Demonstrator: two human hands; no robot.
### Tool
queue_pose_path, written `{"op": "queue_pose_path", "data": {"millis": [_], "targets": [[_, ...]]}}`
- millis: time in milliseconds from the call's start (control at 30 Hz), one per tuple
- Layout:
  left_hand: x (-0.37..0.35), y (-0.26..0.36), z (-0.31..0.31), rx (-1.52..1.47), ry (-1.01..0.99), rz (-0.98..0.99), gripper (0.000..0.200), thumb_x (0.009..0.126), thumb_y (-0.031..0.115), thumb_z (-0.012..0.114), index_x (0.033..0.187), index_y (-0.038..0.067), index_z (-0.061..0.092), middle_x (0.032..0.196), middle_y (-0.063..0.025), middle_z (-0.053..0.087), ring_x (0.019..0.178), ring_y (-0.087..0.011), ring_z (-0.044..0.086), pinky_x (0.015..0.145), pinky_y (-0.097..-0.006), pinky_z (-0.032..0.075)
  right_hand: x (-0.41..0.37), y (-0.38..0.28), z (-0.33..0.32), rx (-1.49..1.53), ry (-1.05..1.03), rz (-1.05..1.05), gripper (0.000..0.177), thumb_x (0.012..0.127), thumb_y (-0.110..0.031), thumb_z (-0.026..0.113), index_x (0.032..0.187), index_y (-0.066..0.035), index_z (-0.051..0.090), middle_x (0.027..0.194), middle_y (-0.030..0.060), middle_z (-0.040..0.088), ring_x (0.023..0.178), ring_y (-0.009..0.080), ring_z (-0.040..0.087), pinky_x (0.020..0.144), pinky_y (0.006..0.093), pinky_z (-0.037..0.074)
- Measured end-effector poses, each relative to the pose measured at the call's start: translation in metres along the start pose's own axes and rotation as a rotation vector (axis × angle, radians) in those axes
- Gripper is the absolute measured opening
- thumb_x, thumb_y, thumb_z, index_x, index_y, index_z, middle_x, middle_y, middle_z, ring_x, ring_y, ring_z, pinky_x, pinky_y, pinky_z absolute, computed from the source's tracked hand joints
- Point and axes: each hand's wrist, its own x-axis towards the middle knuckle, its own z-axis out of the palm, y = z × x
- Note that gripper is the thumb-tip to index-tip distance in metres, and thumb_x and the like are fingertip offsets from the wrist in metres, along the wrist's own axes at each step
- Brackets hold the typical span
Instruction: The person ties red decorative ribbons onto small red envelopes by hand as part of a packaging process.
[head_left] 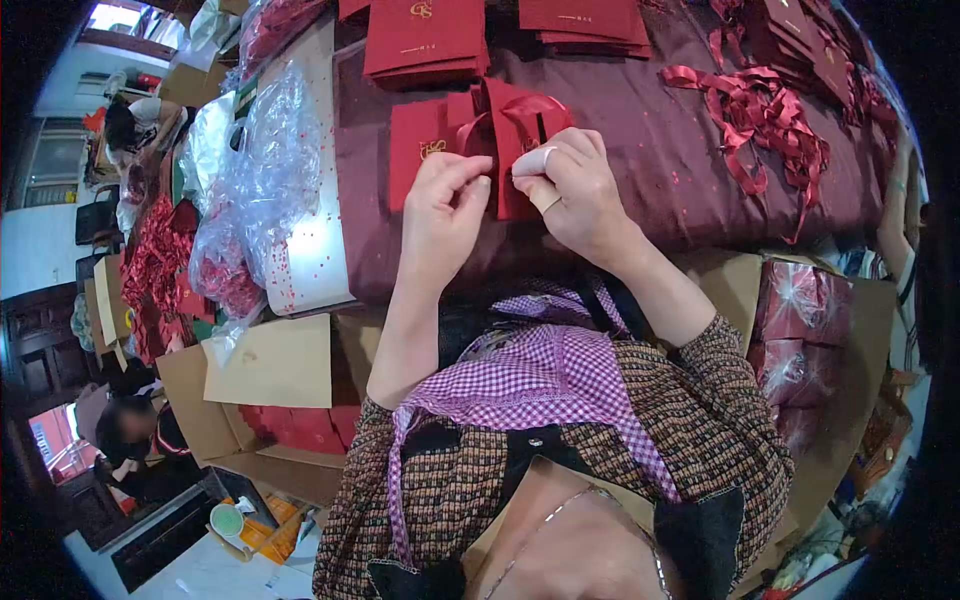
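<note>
Ribbon (535,105) looped over the top of the red bag (426,125), which sat right under both hands near the front of the cloth-covered surface (625,120). The left hand (440,215) had its fingers drawn in narrow, and the right hand (585,200), the one with a white wrap (533,162) on a finger, was narrow too. Couldn't tell if either was pinching anything thin, tbh. Progress-wise, I'd say this one looked partway: ribbon on it, but lying loose. Printed red stacks (425,40) lay just beyond, no telling if they were finished, and a heap of loose ribbons (770,130) off to the right seemed unused. An open carton (270,370) held more red stuff.
</note>
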Motion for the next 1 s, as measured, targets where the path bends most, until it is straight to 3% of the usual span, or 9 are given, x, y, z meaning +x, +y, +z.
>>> {"op": "queue_pose_path", "data": {"millis": [100,200,467,533,633,733,867,933,1000], "targets": [[0.001,0.0,-0.001,0.032,-0.137,0.041,0.018,0.082,0.001,0.061,0.099,-0.004,0.063,0.089,-0.011,0.056,0.082,-0.0207,0.056,0.07,-0.0284,0.046,-0.002,-0.002,0.0,-0.011,0.014,-0.022,0.017,0.066,-0.003,0.07,0.079,-0.009,0.06,0.074,0.0019,0.059,0.077,0.022,0.056,0.079,0.0373,0.039],[0.003,-0.003,-0.01,0.074,-0.273,0.115,0.022,0.08,-0.003,0.06,0.102,-0.005,0.061,0.096,-0.0084,0.056,0.088,-0.0166,0.055,0.077,-0.0249,0.043,-0.006,-0.003,-0.002,-0.02,0.008,-0.026,0.018,0.066,-0.004,0.071,0.08,-0.009,0.061,0.074,0.0016,0.059,0.078,0.0218,0.057,0.079,0.0371,0.039],[0.004,-0.003,-0.012,0.2,-0.316,0.058,0.015,0.075,-0.006,0.056,0.09,-0.006,0.056,0.087,-0.0102,0.05,0.089,-0.0207,0.055,0.079,-0.0271,0.043,0.003,-0.001,-0.015,0.066,-0.238,-0.085,0.019,0.069,-0.007,0.071,0.084,-0.009,0.062,0.081,0.0026,0.061,0.086,0.0234,0.057,0.083,0.0374,0.039],[0.003,-0.001,-0.011,0.2,-0.333,0.056,0.013,0.075,-0.006,0.055,0.089,-0.006,0.055,0.087,-0.0103,0.05,0.089,-0.0215,0.055,0.08,-0.0276,0.044,0.018,0.001,-0.032,0.284,-0.29,-0.054,0.02,0.072,-0.008,0.07,0.091,-0.009,0.063,0.086,0.0037,0.063,0.091,0.0256,0.056,0.085,0.038,0.039],[0.001,0.006,-0.005,0.161,-0.312,0.171,0.015,0.074,0.0,0.057,0.089,-0.003,0.06,0.098,-0.0177,0.051,0.098,-0.0341,0.05,0.085,-0.0412,0.042,0.037,-0.011,-0.043,0.076,-0.298,-0.196,0.022,0.076,-0.01,0.065,0.098,-0.008,0.063,0.1,0.0051,0.063,0.098,0.0259,0.055,0.09,0.0395,0.039],[0.0,0.012,-0.003,0.146,-0.295,0.241,0.015,0.075,-0.001,0.056,0.089,-0.003,0.06,0.101,-0.0179,0.052,0.1,-0.035,0.05,0.086,-0.0415,0.042,0.04,-0.001,-0.037,-0.088,-0.35,-0.34,0.019,0.075,-0.011,0.063,0.094,-0.008,0.063,0.102,0.0045,0.061,0.104,0.0244,0.054,0.097,0.0409,0.036],[-0.005,0.012,-0.013,0.006,-0.362,0.086,0.011,0.081,-0.001,0.053,0.09,-0.005,0.057,0.096,-0.0144,0.053,0.089,-0.0274,0.054,0.078,-0.0326,0.044,0.043,0.0,-0.043,0.014,-0.425,-0.372,0.007,0.075,-0.01,0.062,0.08,-0.009,0.058,0.085,0.0045,0.056,0.099,0.0234,0.055,0.101,0.0433,0.034],[-0.006,0.003,-0.011,-0.061,-0.339,0.162,0.01,0.085,-0.001,0.052,0.091,-0.005,0.058,0.095,-0.0103,0.056,0.081,-0.0193,0.054,0.073,-0.0271,0.044,0.043,0.001,-0.047,0.175,-0.597,-0.34,0.006,0.075,-0.01,0.062,0.077,-0.009,0.057,0.081,0.0043,0.054,0.092,0.0228,0.056,0.103,0.0452,0.033],[-0.006,0.003,-0.017,-0.263,-0.223,-0.225,0.012,0.088,0.003,0.051,0.091,-0.004,0.06,0.093,-0.0049,0.059,0.077,-0.013,0.054,0.07,-0.0249,0.043,0.045,-0.002,-0.051,0.19,-0.572,-0.359,0.007,0.077,-0.01,0.062,0.075,-0.009,0.055,0.077,0.0042,0.053,0.087,0.0229,0.055,0.104,0.0466,0.031]]}}
